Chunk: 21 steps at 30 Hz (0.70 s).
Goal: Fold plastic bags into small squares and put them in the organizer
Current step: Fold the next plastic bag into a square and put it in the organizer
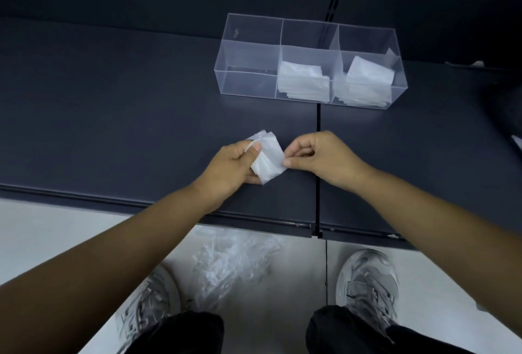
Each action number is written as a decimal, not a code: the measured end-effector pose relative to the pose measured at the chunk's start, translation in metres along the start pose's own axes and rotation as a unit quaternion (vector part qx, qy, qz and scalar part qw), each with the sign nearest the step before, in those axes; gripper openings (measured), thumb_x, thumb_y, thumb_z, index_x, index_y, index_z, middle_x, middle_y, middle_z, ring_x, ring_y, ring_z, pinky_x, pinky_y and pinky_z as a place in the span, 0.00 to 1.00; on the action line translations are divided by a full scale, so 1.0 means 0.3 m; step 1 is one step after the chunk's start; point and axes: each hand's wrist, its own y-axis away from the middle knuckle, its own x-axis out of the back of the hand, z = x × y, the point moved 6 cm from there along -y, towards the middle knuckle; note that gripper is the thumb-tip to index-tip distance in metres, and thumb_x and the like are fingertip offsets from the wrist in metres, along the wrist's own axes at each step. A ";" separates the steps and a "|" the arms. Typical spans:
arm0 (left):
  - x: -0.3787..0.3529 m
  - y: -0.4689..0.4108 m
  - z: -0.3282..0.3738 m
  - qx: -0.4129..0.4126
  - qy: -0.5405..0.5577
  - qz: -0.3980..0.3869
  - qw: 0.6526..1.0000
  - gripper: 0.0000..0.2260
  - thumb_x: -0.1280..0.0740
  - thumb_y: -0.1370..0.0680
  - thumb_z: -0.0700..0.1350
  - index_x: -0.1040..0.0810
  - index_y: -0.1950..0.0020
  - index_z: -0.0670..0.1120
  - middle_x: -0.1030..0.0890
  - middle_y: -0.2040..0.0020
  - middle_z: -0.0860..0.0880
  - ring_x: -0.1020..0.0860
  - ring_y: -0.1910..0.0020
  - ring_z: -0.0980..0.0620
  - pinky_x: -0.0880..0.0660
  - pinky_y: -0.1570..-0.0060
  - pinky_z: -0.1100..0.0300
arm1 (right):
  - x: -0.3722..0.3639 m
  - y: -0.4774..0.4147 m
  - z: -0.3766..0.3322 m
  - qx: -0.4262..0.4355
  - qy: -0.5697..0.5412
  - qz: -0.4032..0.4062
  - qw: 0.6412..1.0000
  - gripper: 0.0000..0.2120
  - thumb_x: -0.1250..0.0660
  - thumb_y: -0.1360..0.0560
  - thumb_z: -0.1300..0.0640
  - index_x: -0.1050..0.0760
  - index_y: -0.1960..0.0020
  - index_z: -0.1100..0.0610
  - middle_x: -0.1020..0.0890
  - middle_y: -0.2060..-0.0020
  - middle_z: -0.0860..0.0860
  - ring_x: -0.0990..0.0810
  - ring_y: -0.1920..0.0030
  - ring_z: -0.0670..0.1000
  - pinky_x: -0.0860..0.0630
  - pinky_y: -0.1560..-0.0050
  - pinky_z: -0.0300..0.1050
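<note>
Head camera, looking down over a dark shelf surface (127,99) with both bare forearms reaching forward from the bottom corners of the view.

The left hand (234,163) is turned with its thumb on top, fingers curled beneath a small folded plastic bag (268,160). The thumb presses down on the bag's upper left part while the fingers support it from below, so the bag is pinched between them. The bag is a white, translucent, roughly square packet held just above the shelf, near its front edge.

The right hand (319,156) comes in from the right with its knuckles up and fingers curled inward. Its thumb and forefinger tips nip the right edge of the same bag; the other fingers are tucked into the palm.

Farther back on the shelf, and to the right, stands a clear organizer (248,54) with three compartments in a row. The left compartment holds nothing visible. The middle compartment holds a stack of folded bags (303,81), and the right compartment holds another stack (364,84), its top piece tilted.

Below the shelf edge, on a pale floor (42,226), lies a loose heap of unfolded plastic bags (234,263) between two grey sneakers (367,283).
</note>
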 end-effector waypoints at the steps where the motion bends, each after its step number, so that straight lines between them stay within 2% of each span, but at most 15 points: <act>1: 0.004 -0.006 -0.003 0.021 0.025 0.004 0.999 0.12 0.43 0.17 0.45 0.23 0.43 0.43 0.18 0.51 0.43 0.17 0.60 0.55 0.21 0.63 0.63 | -0.002 -0.013 -0.001 -0.012 0.006 0.005 1.000 0.06 0.25 0.30 0.61 0.18 0.61 0.51 0.16 0.68 0.42 0.20 0.66 0.38 0.26 0.61 0.29; 3: 0.023 -0.014 -0.007 0.059 0.060 0.044 0.995 0.13 0.43 0.17 0.46 0.25 0.40 0.40 0.18 0.53 0.42 0.16 0.63 0.52 0.20 0.64 0.61 | -0.003 -0.039 0.001 -0.042 0.023 0.018 0.999 0.06 0.25 0.30 0.59 0.19 0.63 0.51 0.17 0.71 0.41 0.22 0.70 0.35 0.28 0.65 0.28; 5: 0.064 -0.015 0.005 0.047 0.030 0.121 0.991 0.12 0.42 0.17 0.44 0.26 0.40 0.39 0.18 0.58 0.42 0.17 0.66 0.50 0.20 0.66 0.60 | -0.001 -0.063 -0.001 -0.068 0.054 0.033 0.996 0.08 0.26 0.30 0.59 0.20 0.66 0.50 0.20 0.75 0.40 0.25 0.73 0.35 0.29 0.67 0.29; 7: 0.117 0.000 0.040 -0.045 -0.104 0.219 0.969 0.10 0.39 0.18 0.43 0.26 0.40 0.40 0.19 0.60 0.47 0.18 0.64 0.49 0.20 0.62 0.58 | -0.004 -0.081 -0.011 -0.087 0.078 0.036 0.992 0.09 0.26 0.30 0.60 0.20 0.67 0.50 0.20 0.73 0.41 0.24 0.72 0.37 0.27 0.64 0.33; 9: 0.109 0.035 0.102 -0.200 -0.297 0.257 0.898 0.09 0.37 0.20 0.41 0.24 0.41 0.43 0.21 0.54 0.49 0.20 0.56 0.48 0.25 0.53 0.57 | -0.010 -0.091 -0.020 -0.107 0.090 0.027 0.990 0.07 0.26 0.31 0.61 0.18 0.66 0.52 0.18 0.69 0.45 0.22 0.66 0.42 0.23 0.59 0.39; 11: 0.035 0.039 0.102 -0.290 -0.440 0.196 0.827 0.12 0.39 0.21 0.40 0.22 0.39 0.42 0.21 0.44 0.44 0.23 0.44 0.43 0.31 0.43 0.52 | -0.015 -0.096 -0.029 -0.127 0.097 0.019 0.987 0.03 0.26 0.32 0.62 0.17 0.62 0.55 0.17 0.65 0.49 0.20 0.62 0.48 0.21 0.53 0.44; 12: 0.000 0.025 0.076 -0.285 -0.488 0.145 0.812 0.15 0.41 0.20 0.41 0.24 0.35 0.43 0.23 0.37 0.43 0.27 0.35 0.42 0.36 0.36 0.49 | -0.016 -0.097 -0.035 -0.134 0.099 0.018 0.986 0.03 0.26 0.32 0.63 0.17 0.61 0.56 0.16 0.63 0.51 0.19 0.59 0.50 0.20 0.51 0.46; 14: -0.032 -0.004 0.008 -0.221 -0.572 0.073 0.786 0.20 0.47 0.17 0.47 0.38 0.24 0.46 0.37 0.24 0.49 0.45 0.23 0.48 0.55 0.27 0.48 | -0.017 -0.098 -0.047 -0.145 0.110 0.017 0.983 0.03 0.27 0.31 0.64 0.17 0.60 0.56 0.16 0.60 0.54 0.17 0.55 0.53 0.20 0.48 0.50; 16: -0.014 -0.030 -0.039 -0.182 -0.624 0.058 0.758 0.25 0.53 0.17 0.54 0.50 0.21 0.50 0.50 0.21 0.54 0.56 0.22 0.52 0.66 0.28 0.49 | -0.017 -0.097 -0.052 -0.149 0.123 0.017 0.981 0.05 0.28 0.31 0.64 0.17 0.60 0.55 0.16 0.60 0.54 0.17 0.55 0.53 0.20 0.47 0.50; 18: 0.010 -0.042 -0.058 -0.161 -0.640 0.059 0.749 0.29 0.58 0.20 0.60 0.55 0.21 0.51 0.54 0.21 0.55 0.59 0.23 0.53 0.68 0.29 0.48 | -0.019 -0.084 -0.047 -0.132 0.123 0.031 0.983 0.05 0.29 0.29 0.62 0.18 0.60 0.53 0.16 0.61 0.51 0.18 0.56 0.50 0.20 0.50 0.47; 21: 0.017 -0.045 -0.067 -0.157 -0.653 0.054 0.739 0.35 0.63 0.24 0.67 0.59 0.22 0.51 0.57 0.21 0.54 0.61 0.23 0.52 0.67 0.28 0.46 | -0.038 -0.035 -0.033 -0.068 0.150 0.073 0.984 0.03 0.29 0.27 0.53 0.21 0.59 0.51 0.22 0.63 0.44 0.23 0.59 0.45 0.27 0.57 0.41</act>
